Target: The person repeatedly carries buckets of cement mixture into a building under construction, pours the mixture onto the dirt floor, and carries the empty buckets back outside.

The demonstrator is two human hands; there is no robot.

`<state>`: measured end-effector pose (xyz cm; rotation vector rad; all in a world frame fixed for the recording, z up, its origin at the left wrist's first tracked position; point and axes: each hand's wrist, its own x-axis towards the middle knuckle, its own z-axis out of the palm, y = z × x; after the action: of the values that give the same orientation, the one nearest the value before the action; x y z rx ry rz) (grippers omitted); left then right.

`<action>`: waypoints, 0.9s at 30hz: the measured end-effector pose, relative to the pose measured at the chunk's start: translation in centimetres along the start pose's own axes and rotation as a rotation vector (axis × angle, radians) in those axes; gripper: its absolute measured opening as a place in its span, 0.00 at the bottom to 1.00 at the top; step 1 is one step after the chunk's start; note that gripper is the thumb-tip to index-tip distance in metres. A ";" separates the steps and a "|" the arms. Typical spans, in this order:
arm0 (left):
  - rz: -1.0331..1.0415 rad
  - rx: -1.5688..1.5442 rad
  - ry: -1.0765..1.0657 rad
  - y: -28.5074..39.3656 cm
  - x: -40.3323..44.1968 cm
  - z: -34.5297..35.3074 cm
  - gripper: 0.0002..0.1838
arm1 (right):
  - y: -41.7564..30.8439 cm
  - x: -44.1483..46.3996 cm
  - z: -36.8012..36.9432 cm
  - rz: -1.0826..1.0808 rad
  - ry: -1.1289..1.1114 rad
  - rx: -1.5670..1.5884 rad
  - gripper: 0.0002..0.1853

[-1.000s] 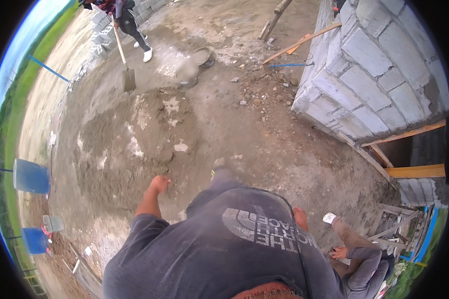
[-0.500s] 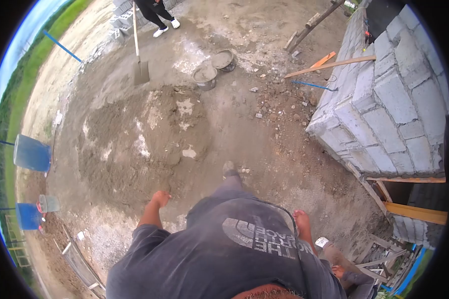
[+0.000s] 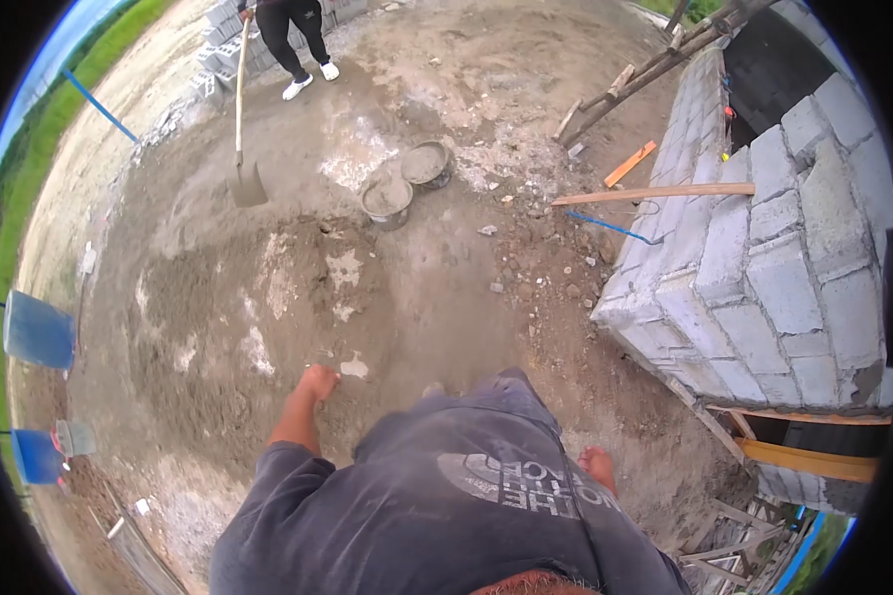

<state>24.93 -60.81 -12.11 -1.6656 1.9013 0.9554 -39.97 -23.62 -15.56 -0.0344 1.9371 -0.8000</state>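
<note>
My left hand (image 3: 317, 382) hangs out ahead of my body, its fingers loosely curled in with nothing seen in them. Below it lies a broad heap of grey-brown mortar mix (image 3: 208, 307) with pale patches. My right hand (image 3: 597, 462) is low at my other side, small in view, its fingers bent and no object visible in it. Two round buckets of grey mix stand together on the ground ahead: a nearer bucket (image 3: 387, 218) and a farther bucket (image 3: 441, 181). Neither hand touches them.
Ahead, a person (image 3: 296, 40) in dark trousers holds a shovel (image 3: 240, 109), blade on the ground. A block wall (image 3: 734, 288) rises at right, with a plank (image 3: 654, 193) jutting from it. Blue drums (image 3: 40, 327) stand at left. Wooden poles (image 3: 654, 69) slant at far right.
My view has moved forward, so the buckets and heap sit lower in the picture. The person's shovel has tilted and shifted left. A person behind my right side has left view.
</note>
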 end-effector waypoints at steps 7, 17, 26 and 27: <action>-0.180 -0.327 0.173 3.1 7.9 -4.8 0.19 | -9.1 9.1 1.9 -0.365 -0.053 -0.793 0.11; -0.413 -0.568 0.046 5.9 13.4 -1.2 0.17 | -47.6 30.0 14.9 -0.269 -0.188 -0.469 0.09; -0.245 -0.407 -0.310 1.6 24.6 1.2 0.17 | -69.2 39.4 33.3 -0.491 -0.268 -0.504 0.13; -0.186 -0.359 -0.362 0.7 26.1 0.4 0.18 | -69.3 39.5 35.2 -0.479 -0.258 -0.528 0.13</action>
<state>19.50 -78.15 -30.89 -1.6803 1.3728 1.4689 -52.56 -109.78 -19.05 -0.9034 1.8582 -0.5256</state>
